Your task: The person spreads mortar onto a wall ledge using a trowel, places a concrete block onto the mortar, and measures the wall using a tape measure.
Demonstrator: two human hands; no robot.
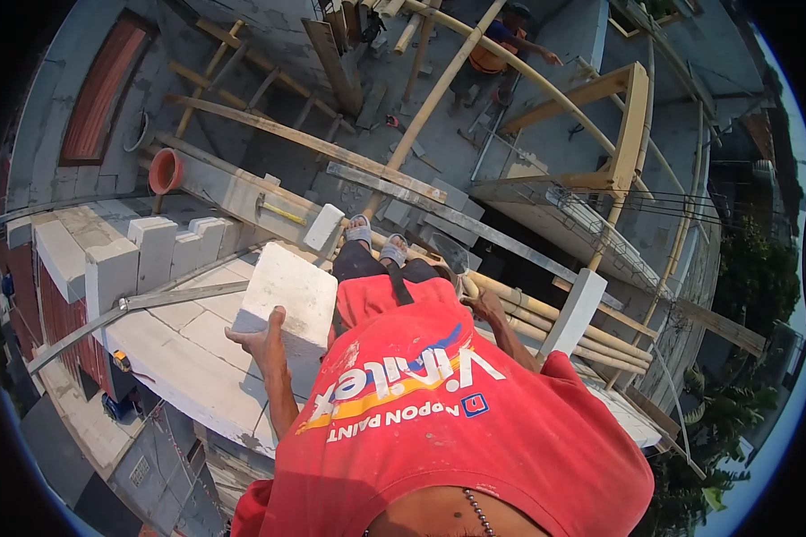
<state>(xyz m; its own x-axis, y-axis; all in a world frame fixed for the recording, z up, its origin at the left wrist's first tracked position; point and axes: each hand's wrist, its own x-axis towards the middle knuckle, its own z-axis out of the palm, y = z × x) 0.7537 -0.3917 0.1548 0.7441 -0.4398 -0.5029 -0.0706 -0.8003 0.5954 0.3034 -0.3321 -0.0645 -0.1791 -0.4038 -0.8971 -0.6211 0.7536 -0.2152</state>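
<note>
A pale, squarish block (287, 291) is held by my left hand (264, 343), whose thumb and fingers press on its near side. It hangs over the block wall top, left of my legs. My right hand (485, 307) is by my right hip, beside the bamboo poles (582, 333). Its fingers look closed around something small that I cannot make out. A narrow white block (575, 313) stands to the right of that hand. Near my sandaled feet (359, 230), another small white block (323, 227) rests at the plank's edge.
An orange bucket (166, 171) and a yellow-handled tool (282, 211) are at the left. Bamboo poles (439, 85) and a long plank (475, 225) cross ahead. Another person (493, 55) is on the lower level. A metal bar (184, 294) lies across the wall.
</note>
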